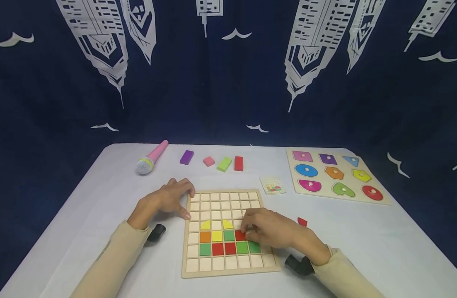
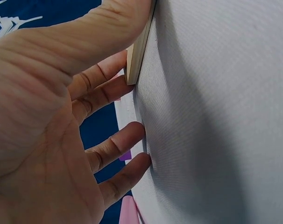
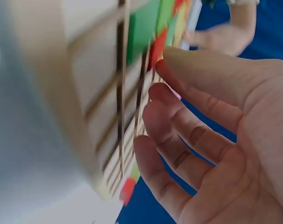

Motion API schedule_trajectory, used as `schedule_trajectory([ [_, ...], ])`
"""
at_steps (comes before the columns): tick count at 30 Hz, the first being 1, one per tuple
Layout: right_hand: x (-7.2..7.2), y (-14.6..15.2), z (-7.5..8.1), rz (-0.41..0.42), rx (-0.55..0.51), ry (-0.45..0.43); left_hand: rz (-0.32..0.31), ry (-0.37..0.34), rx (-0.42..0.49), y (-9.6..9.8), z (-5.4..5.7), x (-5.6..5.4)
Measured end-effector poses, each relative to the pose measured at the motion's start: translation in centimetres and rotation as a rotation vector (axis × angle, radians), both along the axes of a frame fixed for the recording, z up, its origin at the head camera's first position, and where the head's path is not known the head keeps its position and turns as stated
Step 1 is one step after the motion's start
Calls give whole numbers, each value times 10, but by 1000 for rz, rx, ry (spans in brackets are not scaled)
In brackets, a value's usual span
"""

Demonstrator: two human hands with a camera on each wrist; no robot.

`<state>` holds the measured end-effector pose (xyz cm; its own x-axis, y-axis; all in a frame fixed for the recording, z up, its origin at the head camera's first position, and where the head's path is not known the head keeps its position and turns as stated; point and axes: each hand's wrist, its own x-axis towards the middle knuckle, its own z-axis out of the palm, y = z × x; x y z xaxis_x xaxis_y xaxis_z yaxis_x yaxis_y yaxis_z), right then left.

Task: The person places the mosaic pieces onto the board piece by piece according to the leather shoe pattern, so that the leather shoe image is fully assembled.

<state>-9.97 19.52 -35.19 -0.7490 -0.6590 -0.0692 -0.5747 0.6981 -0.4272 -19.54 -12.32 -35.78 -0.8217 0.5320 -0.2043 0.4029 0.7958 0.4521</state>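
A wooden grid board (image 1: 192, 265) lies on the white table, with red, green, yellow and orange tiles in some cells. My left hand (image 1: 171, 197) rests at its upper left edge, thumb and fingertips touching the frame, fingers spread; in the left wrist view the board's corner (image 2: 136, 65) shows beside the fingers. My right hand (image 1: 271, 227) is over the right part of the board. Its thumb and index fingertip are at a red tile (image 1: 240, 235) that lies in a cell beside a green tile (image 1: 228, 235). In the right wrist view the other fingers are loosely bent.
A small pattern card (image 1: 272, 186) lies beyond the board's upper right corner. Farther right is a shape puzzle (image 1: 325, 191). A red piece (image 1: 302, 222) lies behind the right wrist. At the back are a toy microphone (image 1: 152, 157) and a purple block (image 1: 186, 157), pink, green and red blocks.
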Motion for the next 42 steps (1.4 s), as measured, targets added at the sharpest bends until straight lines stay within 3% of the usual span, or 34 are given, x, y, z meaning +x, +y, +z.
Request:
schedule_trajectory([
  [4,-8,24,5,-66,-13,-2,-7,2,0,-2,-1,1],
  [8,-16,54,9,-209,26,1,-6,8,3,-2,0,1],
  [15,-18,92,15,-465,140,-144,-9,7,0,-1,-1,2],
  [20,-16,103,14,-531,234,-161,-4,11,-15,0,-3,2],
  [26,-19,104,14,-515,243,-136,-2,23,-17,0,-1,3],
  [32,-22,91,16,-460,162,-51,4,18,-15,0,0,2],
  [38,-23,70,17,-263,-3,2,2,15,-12,0,-1,0],
  [42,-21,55,13,-139,-141,-23,1,13,-12,0,-2,0],
])
